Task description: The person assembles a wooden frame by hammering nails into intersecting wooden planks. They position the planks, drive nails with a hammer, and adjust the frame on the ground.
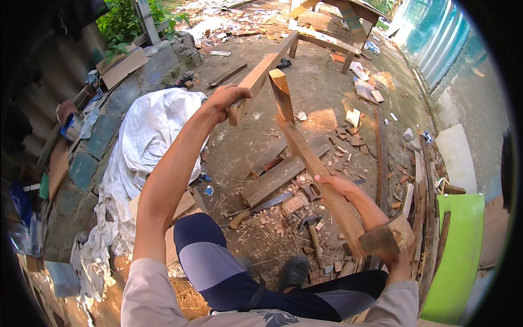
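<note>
My left hand [227, 102] is closed round the near end of a long wooden beam [267, 69], which reaches away toward the far middle. In my right hand [339, 185] is a wooden frame piece [316, 164], gripped along its long bar and slanting from far left to near right. One short wood block [280, 94] stands up at the frame piece's far end. Another block [388, 238] sticks out at its near end, in front of my right forearm. The far block is close beside the beam; I cannot tell whether they touch.
Loose planks [289, 174], a handsaw [267, 203], a hammer [314, 234] and wood scraps lie on the ground below. White cloth [155, 128] is heaped at left. A wooden stand [332, 43] is at the far end. Boards and a green panel [455, 256] line the right.
</note>
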Motion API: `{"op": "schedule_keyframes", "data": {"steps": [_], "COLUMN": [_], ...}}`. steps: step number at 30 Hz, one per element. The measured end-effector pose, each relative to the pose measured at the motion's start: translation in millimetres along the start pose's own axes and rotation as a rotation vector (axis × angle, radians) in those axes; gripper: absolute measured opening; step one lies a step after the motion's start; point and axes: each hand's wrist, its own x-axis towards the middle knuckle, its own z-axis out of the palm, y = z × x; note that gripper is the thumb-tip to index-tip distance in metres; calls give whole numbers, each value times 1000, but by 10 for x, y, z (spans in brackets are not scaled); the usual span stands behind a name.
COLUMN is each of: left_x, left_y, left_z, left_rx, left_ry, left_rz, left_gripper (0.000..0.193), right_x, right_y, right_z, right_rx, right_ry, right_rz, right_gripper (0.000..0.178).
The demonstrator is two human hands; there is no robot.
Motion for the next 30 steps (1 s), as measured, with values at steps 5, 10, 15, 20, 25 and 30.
{"op": "schedule_keyframes", "data": {"steps": [5, 10, 15, 20, 25, 30], "left_x": [33, 29, 143, -1, -230, -294], "left_y": [10, 95, -157, -347, -460, -812], "left_z": [-27, 61, 8, 130, 259, 307], "left_rx": [25, 44, 64, 159, 435, 651], "left_ry": [18, 5, 54, 218, 346, 377], "left_rz": [27, 31, 54, 48, 156, 194], "left_gripper": [62, 59, 58, 62, 66, 59], "right_x": [58, 254, 461, 663, 885, 1152], "right_y": [225, 491, 501, 460, 292, 393], "right_z": [-295, -416, -229, 147, 339, 250], "right_rx": [-350, -757, -765, -648, -588, -629], "right_ry": [147, 312, 148, -39, -168, -224], "right_rz": [-108, -175, -241, -279, -245, -281], "right_gripper": [92, 100, 104, 107, 107, 105]}}
